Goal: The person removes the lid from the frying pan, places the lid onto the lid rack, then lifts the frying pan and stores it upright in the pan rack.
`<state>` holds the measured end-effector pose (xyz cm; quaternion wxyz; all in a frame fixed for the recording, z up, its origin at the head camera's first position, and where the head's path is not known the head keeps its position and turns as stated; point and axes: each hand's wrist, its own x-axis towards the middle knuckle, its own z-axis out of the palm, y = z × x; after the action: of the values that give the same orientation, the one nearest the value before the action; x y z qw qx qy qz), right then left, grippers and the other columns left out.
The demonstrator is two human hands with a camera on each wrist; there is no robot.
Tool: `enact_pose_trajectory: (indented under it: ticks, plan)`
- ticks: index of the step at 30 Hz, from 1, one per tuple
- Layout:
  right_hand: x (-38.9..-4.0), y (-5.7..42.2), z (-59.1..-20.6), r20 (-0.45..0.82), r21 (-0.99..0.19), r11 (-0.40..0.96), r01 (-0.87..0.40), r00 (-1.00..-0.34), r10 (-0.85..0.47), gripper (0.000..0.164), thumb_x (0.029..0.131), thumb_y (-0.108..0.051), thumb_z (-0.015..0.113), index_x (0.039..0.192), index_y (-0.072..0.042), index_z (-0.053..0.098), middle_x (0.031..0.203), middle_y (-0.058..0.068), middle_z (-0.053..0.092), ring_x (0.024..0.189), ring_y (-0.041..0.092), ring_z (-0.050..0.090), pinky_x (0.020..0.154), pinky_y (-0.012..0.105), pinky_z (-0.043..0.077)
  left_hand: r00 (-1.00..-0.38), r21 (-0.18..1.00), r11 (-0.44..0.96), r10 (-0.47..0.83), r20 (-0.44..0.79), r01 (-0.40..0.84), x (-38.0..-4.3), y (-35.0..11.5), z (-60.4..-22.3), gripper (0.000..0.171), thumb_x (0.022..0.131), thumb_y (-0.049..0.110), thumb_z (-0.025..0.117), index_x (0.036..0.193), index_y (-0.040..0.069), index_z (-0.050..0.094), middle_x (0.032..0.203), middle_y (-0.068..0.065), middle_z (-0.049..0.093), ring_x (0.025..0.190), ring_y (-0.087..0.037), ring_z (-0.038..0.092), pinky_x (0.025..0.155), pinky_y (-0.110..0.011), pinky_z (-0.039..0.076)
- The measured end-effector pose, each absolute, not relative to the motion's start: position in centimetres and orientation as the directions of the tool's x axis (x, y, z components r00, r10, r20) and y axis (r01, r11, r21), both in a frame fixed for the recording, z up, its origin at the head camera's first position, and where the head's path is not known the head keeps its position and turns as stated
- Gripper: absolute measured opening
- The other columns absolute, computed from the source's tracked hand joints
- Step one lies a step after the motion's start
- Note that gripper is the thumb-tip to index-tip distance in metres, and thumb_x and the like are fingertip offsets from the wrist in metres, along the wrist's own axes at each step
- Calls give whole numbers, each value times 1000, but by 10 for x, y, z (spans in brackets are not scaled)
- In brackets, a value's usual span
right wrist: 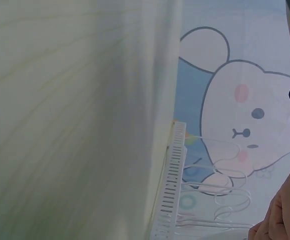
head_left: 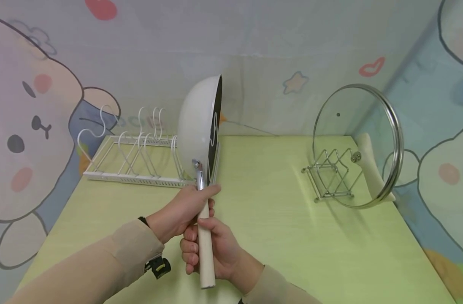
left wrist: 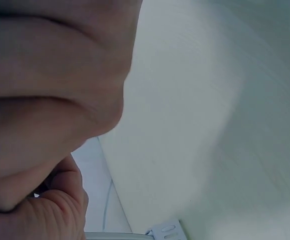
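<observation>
A white deep frying pan (head_left: 196, 120) with a dark inside stands on edge at the right end of a white wire rack (head_left: 134, 180). Its cream handle (head_left: 206, 261) points down toward me. My left hand (head_left: 182, 209) grips the handle close to its metal collar, with the thumb stretched across the top. Below it, my right hand (head_left: 225, 251) holds the same handle, fingers wrapped round and thumb on top. In the left wrist view, knuckles (left wrist: 50, 75) fill the left side and the pan is hidden. The right wrist view has part of a hand (right wrist: 285, 210) at its lower right edge.
On the right of the light green table (head_left: 265, 236), a glass lid (head_left: 349, 122) with a metal rim and a cream handle (head_left: 369, 160) leans upright in a small metal rack (head_left: 334, 194). Walls with cartoon prints enclose the back and sides.
</observation>
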<state>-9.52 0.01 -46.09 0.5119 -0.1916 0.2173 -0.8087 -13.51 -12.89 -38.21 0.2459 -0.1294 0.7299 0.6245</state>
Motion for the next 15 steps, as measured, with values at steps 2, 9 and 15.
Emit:
enact_pose_trajectory:
  ticks: [2, 9, 15]
  plan:
    - [-95, 1, -462, 83, -554, -378, 742, -403, -911, 26, 101, -47, 53, 90, -23, 56, 78, -10, 54, 68, 2, 63, 73, 21, 60, -846, 849, 190, 123, -518, -492, -135, -129, -384, 48, 106, 48, 59, 76, 11, 55, 65, 0, 58, 64, -16, 54, 66, -31, 49]
    - [-95, 3, -464, 83, -554, -377, 742, -401, -912, 27, 103, -47, 50, 90, -23, 56, 78, -11, 56, 69, 2, 64, 74, 22, 61, -845, 850, 174, 122, -520, -498, -135, -127, -385, 44, 107, 45, 60, 80, 10, 56, 67, 1, 56, 65, -16, 54, 67, -31, 49]
    - [-95, 7, -465, 50, -575, -362, 734, -410, -911, 45, 108, -60, 41, 92, -23, 60, 80, -12, 61, 74, 2, 68, 81, 26, 61, -844, 852, 168, 139, -518, -496, -136, -127, -385, 49, 106, 51, 62, 82, 9, 56, 71, -2, 60, 71, -19, 58, 73, -33, 52]
